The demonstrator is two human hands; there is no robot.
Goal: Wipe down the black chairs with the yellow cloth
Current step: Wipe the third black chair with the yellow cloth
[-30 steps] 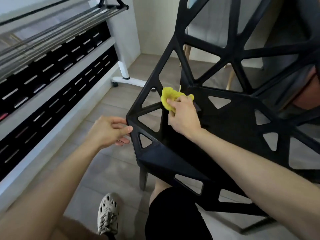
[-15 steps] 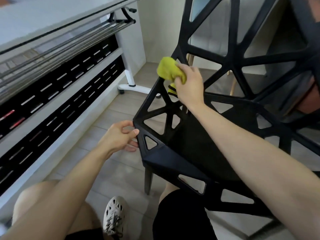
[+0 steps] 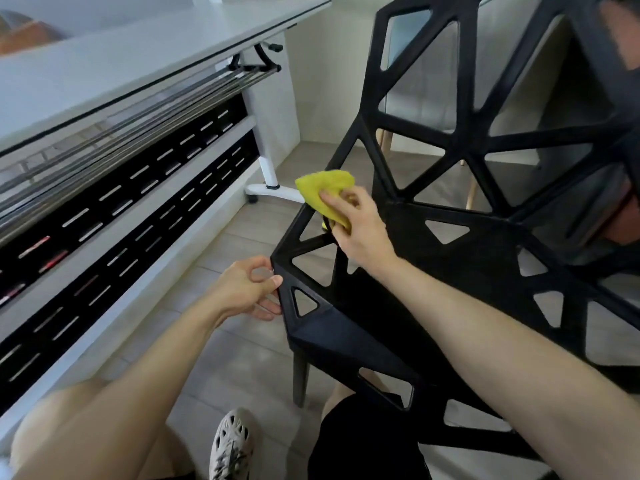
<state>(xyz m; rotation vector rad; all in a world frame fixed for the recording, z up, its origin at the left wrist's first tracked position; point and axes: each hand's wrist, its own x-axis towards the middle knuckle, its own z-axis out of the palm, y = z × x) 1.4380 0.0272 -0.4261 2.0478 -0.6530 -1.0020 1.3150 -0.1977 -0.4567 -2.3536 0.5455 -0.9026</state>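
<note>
Cloth (image 3: 323, 190) down from backrest strut onto chair (image 3: 450, 271) left rim, bunched in curled right fingers (image 3: 332, 199), left fingers (image 3: 268, 280) pinching front corner: mid-wipe, likely much frame left.

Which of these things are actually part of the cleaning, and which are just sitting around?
Part of the job: yellow cloth, gripped by the right hand; black chair, held at its corner by the left hand.
Just there: white table, pale shoe, floor.
</note>
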